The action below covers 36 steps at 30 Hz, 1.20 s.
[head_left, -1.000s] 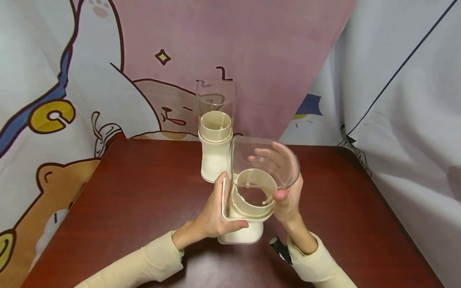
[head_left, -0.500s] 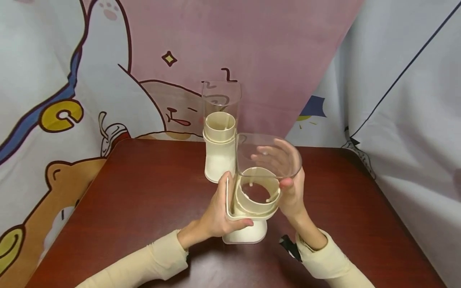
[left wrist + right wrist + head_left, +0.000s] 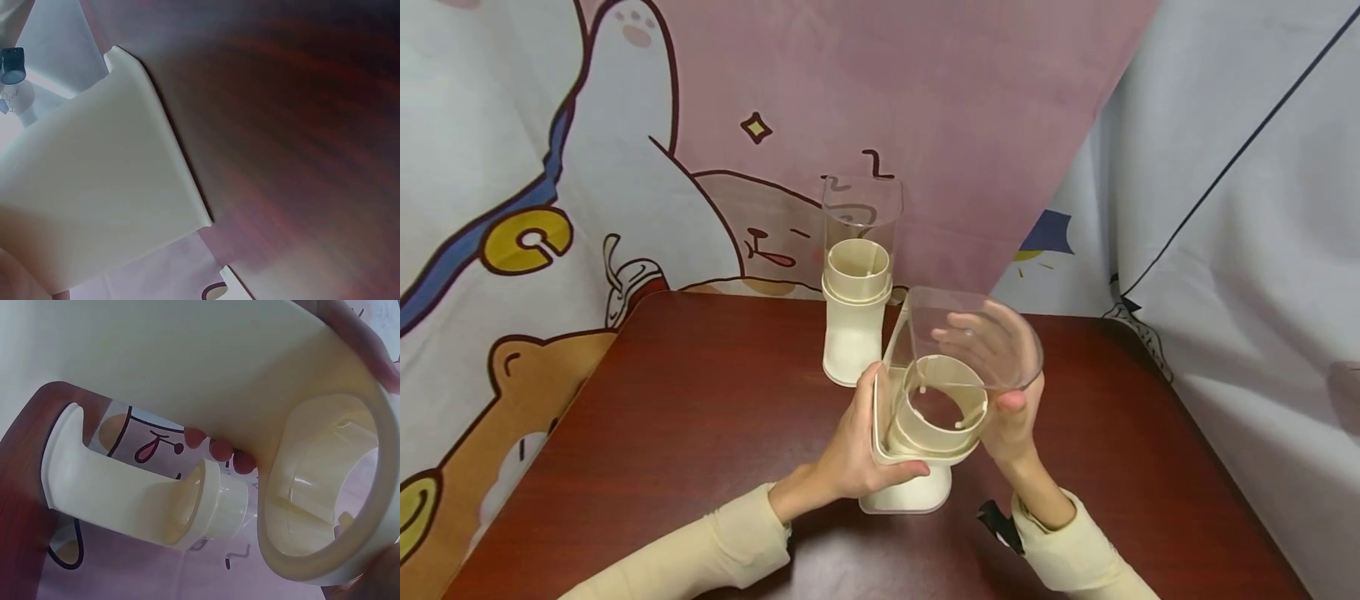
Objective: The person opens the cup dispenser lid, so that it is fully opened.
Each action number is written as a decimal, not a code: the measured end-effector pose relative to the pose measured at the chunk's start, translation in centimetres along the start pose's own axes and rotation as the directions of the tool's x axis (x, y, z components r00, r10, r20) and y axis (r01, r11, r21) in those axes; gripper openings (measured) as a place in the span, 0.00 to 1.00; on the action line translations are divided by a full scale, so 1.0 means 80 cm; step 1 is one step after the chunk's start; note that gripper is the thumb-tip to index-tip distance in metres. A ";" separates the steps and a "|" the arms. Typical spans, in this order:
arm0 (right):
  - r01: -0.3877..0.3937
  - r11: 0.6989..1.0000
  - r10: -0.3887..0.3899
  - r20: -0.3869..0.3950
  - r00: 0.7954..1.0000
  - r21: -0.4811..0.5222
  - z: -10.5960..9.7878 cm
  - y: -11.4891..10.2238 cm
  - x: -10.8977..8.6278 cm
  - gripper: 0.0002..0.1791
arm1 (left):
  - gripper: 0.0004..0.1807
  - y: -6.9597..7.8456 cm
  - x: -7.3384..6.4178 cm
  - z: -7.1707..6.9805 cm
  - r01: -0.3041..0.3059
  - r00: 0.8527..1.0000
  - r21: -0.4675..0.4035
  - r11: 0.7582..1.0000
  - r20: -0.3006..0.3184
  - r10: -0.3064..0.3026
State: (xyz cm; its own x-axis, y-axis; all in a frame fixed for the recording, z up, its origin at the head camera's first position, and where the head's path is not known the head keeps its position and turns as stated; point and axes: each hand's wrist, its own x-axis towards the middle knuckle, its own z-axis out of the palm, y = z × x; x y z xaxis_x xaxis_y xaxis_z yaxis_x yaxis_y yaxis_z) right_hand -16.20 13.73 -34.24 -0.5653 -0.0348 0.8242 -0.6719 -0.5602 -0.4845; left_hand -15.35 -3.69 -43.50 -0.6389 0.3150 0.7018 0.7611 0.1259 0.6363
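So from my end of the feed, the cream stand was near the front of the tabletop, between both hands. Only writing-like stuff I could read was a couple of Z-shaped marks printed on the pink backdrop, one partly seen through the clear cup of the second stand. The cream stand's long axis ran roughly upright with a lean to the right in the head view, its ring and clear cup opening upward; couldn't tell if its base sat flat. Left hand was clamped on the stand just under the ring, thumb across the front. Right hand was wrapped on the clear cup, thumb near me, fingers showing through from the far side. Second stand stood upright farther back, base on the tabletop.
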 end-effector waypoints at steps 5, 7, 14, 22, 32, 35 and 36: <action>-0.010 0.999 0.011 0.010 1.000 -0.035 0.003 -0.002 0.003 0.50 | 0.64 0.000 0.000 0.000 -0.001 1.000 0.018 1.000 -0.009 0.001; -0.030 0.998 0.030 0.007 1.000 -0.064 0.005 -0.004 0.005 0.51 | 0.63 0.000 0.001 0.000 -0.012 1.000 0.020 1.000 -0.013 0.013; -0.075 0.982 0.076 0.003 0.997 -0.176 0.010 -0.009 0.012 0.51 | 0.59 -0.001 0.005 0.000 -0.041 0.999 -0.030 0.999 0.017 0.041; -0.066 0.978 0.069 0.010 0.998 -0.196 0.012 -0.006 0.019 0.50 | 0.61 -0.001 0.004 -0.002 -0.038 0.999 -0.009 0.999 0.000 0.038; 0.037 0.999 -0.037 -0.012 0.999 -0.005 0.004 0.000 0.004 0.53 | 0.63 -0.003 -0.002 -0.001 -0.017 1.000 0.031 0.999 0.010 0.016; 0.026 0.999 -0.026 0.001 1.000 -0.020 0.004 -0.002 0.007 0.52 | 0.63 -0.003 0.000 0.001 -0.025 1.000 0.036 0.999 -0.008 0.026; 0.018 0.999 -0.018 0.010 1.000 -0.031 0.003 -0.002 0.009 0.52 | 0.63 -0.002 0.001 0.002 -0.029 0.999 0.031 0.999 -0.012 0.029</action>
State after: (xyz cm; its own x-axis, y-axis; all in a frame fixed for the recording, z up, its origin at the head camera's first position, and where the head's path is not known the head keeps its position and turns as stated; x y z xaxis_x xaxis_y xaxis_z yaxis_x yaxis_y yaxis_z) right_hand -16.36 13.62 -33.50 -0.5484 -0.0329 0.8356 -0.6964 -0.5352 -0.4781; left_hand -15.52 -3.54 -43.63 -0.6178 0.3068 0.7240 0.7823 0.1461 0.6056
